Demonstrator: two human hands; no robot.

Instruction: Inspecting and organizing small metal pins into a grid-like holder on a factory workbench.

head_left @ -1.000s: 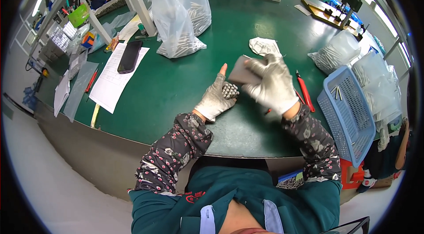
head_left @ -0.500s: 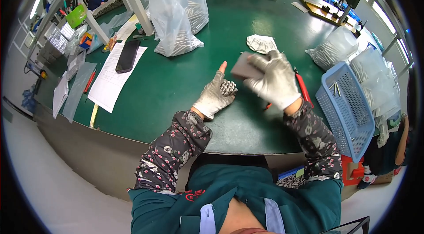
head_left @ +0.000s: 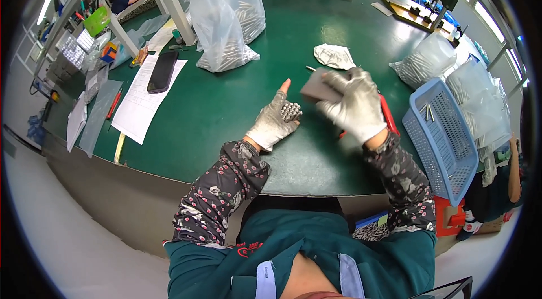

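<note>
Metal rods (head_left: 291, 110), within curled left fingers (head_left: 289, 128)

Print (head_left: 134, 101) on the white sheet (head_left: 141, 113) and red lettering (head_left: 249, 249) on the shirt (head_left: 305, 231) cannot be read

The gloves (head_left: 359, 108) are silvery, the block (head_left: 319, 87) grey-brown, the sleeves (head_left: 221, 193) pink-dotted black, the table (head_left: 296, 169) green.

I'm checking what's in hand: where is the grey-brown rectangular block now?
In the head view, the grey-brown rectangular block is right of centre, in the silver-gloved right hand, just below the crumpled white item.
</note>
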